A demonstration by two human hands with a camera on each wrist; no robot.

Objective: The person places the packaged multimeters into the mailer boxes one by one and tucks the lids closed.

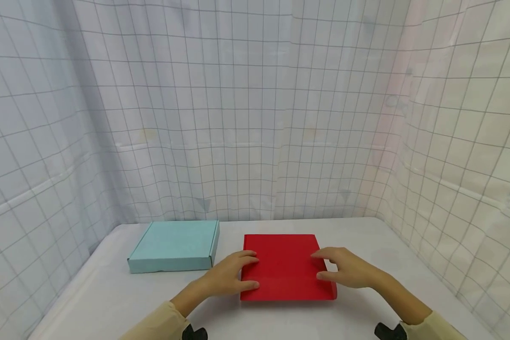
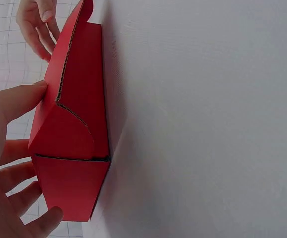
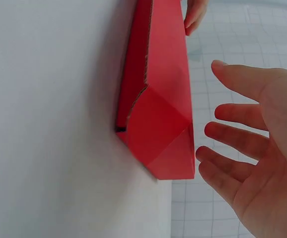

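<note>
A flat red cardboard box (image 1: pixel 280 264) lies on the white table, its lid's front flap angled outward and a rounded side tab (image 2: pixel 71 131) showing at the corner. My left hand (image 1: pixel 229 275) rests at the box's left edge, thumb on the lid by the front and fingers spread along the side. At the opposite edge hovers my right hand (image 1: pixel 348 269), fingers loosely spread; in the right wrist view a gap shows between its fingertips (image 3: pixel 205 153) and the box.
A closed light-blue cardboard box (image 1: pixel 176 248) sits at the back left of the white table (image 1: pixel 391 264). White curtains with a grid pattern (image 1: pixel 246 108) hang behind and on both sides.
</note>
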